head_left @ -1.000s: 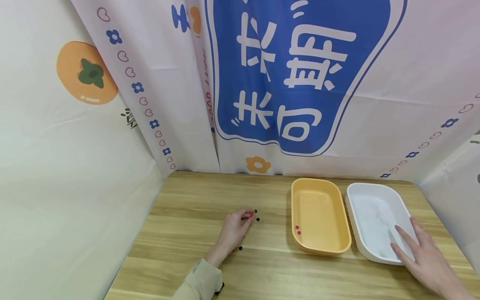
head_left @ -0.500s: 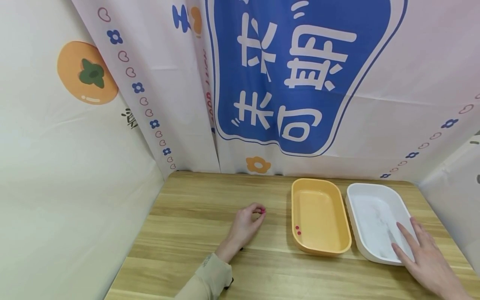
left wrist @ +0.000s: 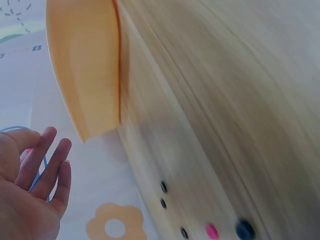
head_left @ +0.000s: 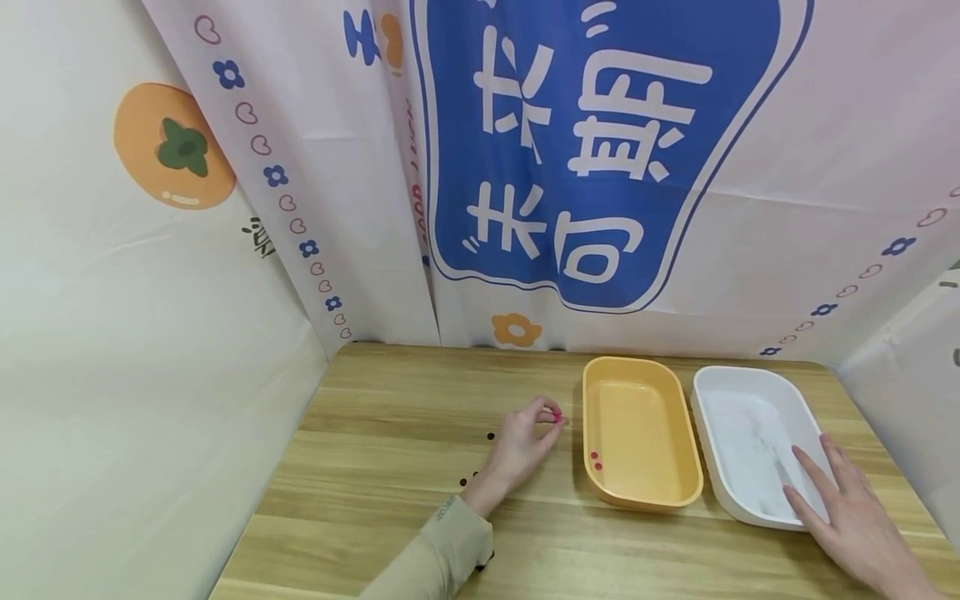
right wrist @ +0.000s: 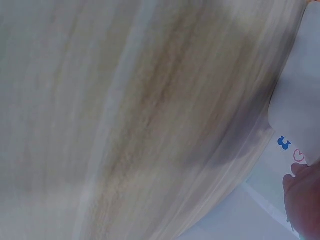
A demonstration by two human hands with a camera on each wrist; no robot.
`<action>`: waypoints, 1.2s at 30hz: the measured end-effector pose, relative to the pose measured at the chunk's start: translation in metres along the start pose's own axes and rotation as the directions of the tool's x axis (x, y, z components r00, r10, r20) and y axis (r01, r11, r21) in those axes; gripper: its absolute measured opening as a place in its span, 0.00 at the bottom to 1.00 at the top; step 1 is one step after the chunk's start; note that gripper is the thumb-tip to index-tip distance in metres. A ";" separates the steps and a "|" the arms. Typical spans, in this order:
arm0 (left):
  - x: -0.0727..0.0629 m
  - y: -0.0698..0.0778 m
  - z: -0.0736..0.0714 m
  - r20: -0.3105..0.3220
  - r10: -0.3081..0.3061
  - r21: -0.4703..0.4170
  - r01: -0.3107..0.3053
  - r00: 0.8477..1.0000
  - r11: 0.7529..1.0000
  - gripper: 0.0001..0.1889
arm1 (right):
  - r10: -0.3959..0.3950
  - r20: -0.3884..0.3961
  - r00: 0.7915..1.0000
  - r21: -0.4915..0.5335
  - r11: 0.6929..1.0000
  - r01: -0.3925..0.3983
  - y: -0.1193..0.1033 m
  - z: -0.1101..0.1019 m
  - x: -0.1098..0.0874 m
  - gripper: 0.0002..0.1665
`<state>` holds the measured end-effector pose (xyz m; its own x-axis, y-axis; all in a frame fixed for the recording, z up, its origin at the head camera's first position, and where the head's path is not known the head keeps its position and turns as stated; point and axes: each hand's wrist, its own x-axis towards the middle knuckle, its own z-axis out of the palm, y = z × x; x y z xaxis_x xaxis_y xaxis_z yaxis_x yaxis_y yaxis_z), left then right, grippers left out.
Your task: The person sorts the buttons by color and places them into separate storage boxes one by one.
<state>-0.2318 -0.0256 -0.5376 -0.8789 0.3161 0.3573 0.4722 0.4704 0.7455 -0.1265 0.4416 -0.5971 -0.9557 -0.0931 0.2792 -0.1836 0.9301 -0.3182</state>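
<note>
In the head view my left hand [head_left: 522, 444] is above the table, just left of the yellow tray [head_left: 643, 492]. Its thumb and index finger pinch a small pink bead [head_left: 557, 417], partly hidden by the fingertips; the left wrist view shows the other fingers of that hand [left wrist: 42, 185] loosely extended. Two more pink beads [head_left: 596, 461] lie inside the yellow tray at its left side. My right hand [head_left: 855, 512] rests on the right rim of the white tray [head_left: 738, 510], fingers fairly straight and spread.
Several small black beads [head_left: 491, 436] lie scattered on the wooden table [head_left: 375, 467], some partly behind the left forearm. A loose pink bead [left wrist: 212, 231] lies among them in the left wrist view. A printed curtain [head_left: 360, 208] hangs behind the table.
My left hand has moved right and slightly away, carrying the pink bead from the black beads toward the yellow tray. Black beads it covered now show behind it. My right hand stays almost still.
</note>
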 end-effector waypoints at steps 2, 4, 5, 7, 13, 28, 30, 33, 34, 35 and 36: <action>0.002 0.004 0.004 0.012 -0.006 -0.023 0.006 1.000 1.000 0.07 | -0.002 -0.005 1.000 0.004 1.000 0.002 0.000 0.000 0.000 0.40; 0.004 0.008 0.009 0.025 -0.011 -0.042 0.012 1.000 0.999 0.08 | -0.004 -0.008 1.000 0.007 1.000 0.004 0.000 0.000 -0.001 0.40; 0.005 0.010 0.011 0.031 -0.012 -0.048 0.013 0.999 0.999 0.08 | -0.005 -0.008 1.000 0.008 1.000 0.005 0.000 0.000 -0.001 0.40; 0.007 0.014 0.016 0.042 -0.012 -0.072 0.015 0.999 0.997 0.08 | -0.007 -0.010 1.000 0.011 1.000 0.007 0.000 0.000 -0.001 0.40; 0.011 0.026 0.029 0.063 -0.006 -0.094 0.012 0.998 0.996 0.09 | -0.003 -0.003 1.000 0.013 1.000 0.003 0.000 -0.001 -0.001 0.41; 0.014 0.040 0.053 0.148 0.014 -0.058 -0.006 0.989 0.998 0.09 | 0.012 0.013 1.000 0.012 1.000 -0.012 -0.001 -0.001 0.000 0.43; 0.012 0.037 0.053 0.164 0.056 0.034 -0.062 0.985 0.997 0.12 | 0.003 0.005 1.000 0.014 1.000 -0.004 -0.001 -0.001 -0.001 0.44; 0.007 0.034 0.052 0.183 0.115 0.157 -0.145 0.976 0.977 0.15 | -0.010 -0.011 1.000 0.023 1.000 0.010 0.000 0.000 -0.001 0.45; 0.005 0.033 0.052 0.189 0.124 0.179 -0.159 0.974 0.971 0.15 | -0.012 -0.014 1.000 0.026 1.000 0.012 0.000 0.000 -0.001 0.45; 0.004 0.031 0.051 0.197 0.129 0.196 -0.168 0.972 0.966 0.15 | -0.010 -0.014 1.000 0.027 1.000 0.010 0.000 0.000 -0.001 0.45; 0.002 0.030 0.050 0.201 0.136 0.205 -0.178 0.970 0.962 0.15 | -0.006 -0.013 1.000 0.027 1.000 0.007 0.000 -0.001 -0.001 0.45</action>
<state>-0.2159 0.0301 -0.5422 -0.7746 0.5366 0.3348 0.6246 0.5656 0.5385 -0.1248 0.4419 -0.5967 -0.9515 -0.0943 0.2928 -0.1959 0.9196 -0.3404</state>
